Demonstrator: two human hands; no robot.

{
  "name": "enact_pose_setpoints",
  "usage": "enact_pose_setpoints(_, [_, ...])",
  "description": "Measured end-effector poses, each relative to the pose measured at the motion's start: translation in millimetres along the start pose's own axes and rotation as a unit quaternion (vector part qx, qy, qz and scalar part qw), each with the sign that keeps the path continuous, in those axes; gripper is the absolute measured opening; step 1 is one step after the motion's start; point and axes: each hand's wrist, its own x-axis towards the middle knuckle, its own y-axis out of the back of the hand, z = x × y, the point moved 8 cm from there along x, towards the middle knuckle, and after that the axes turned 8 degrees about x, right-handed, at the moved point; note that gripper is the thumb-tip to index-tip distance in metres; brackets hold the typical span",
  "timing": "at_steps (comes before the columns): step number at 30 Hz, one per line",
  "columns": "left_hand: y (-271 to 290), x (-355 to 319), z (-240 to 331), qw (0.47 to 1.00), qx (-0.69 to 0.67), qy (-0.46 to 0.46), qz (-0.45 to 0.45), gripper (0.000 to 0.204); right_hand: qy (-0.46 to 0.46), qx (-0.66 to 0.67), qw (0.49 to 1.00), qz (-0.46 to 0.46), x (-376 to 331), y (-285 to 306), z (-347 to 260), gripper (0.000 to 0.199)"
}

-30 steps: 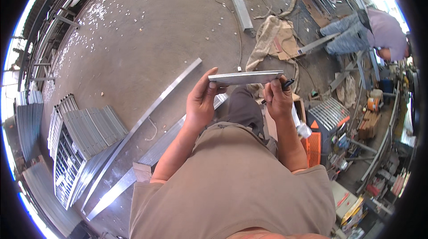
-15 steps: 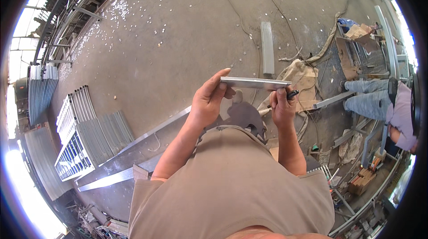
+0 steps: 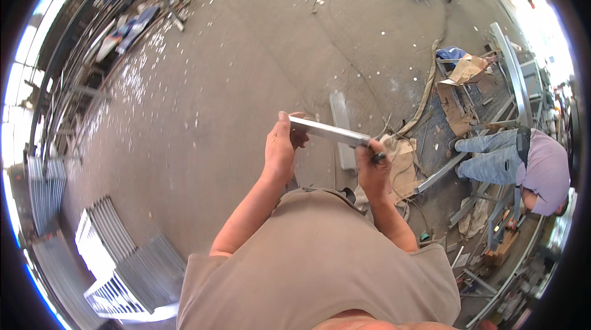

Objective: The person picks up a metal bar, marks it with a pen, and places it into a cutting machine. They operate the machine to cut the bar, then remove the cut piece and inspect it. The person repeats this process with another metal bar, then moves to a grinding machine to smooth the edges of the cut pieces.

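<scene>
A short, flat silver metal bar (image 3: 330,132) is held in front of my body, its left end a little higher in the picture than its right. My left hand (image 3: 282,152) grips the left end, with the thumb up along it and the fingers curled behind. On the right end, my right hand (image 3: 373,175) is closed. A slim black pen-like thing (image 3: 378,157) also sits in the right fingers; its exact kind is blurred. Below the bar, partly behind it, a longer grey metal channel (image 3: 345,151) lies on the floor.
At right, a person (image 3: 498,154) in jeans bends over metal pieces. Cardboard (image 3: 403,167) and a hose (image 3: 425,105) lie nearer. Stacked metal frames (image 3: 108,231) stand at lower left; long bars (image 3: 52,77) line the far left. Small scraps litter the floor.
The whole view has swung, so the floor things sit elsewhere in the picture. The bar now tilts, its right end lower. Both hands keep their grip.
</scene>
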Motion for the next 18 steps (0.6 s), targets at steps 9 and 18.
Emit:
enact_pose_setpoints(9, [-51, 239, 83, 0.991, -0.002, 0.114, -0.068, 0.049, 0.073, -0.081, 0.994, 0.008, 220, -82, -17, 0.022])
enact_pose_setpoints(18, [-173, 473, 150, 0.986, -0.006, 0.132, -0.098, 0.052, 0.013, 0.0, 0.999, 0.045, 461, -57, 67, 0.018])
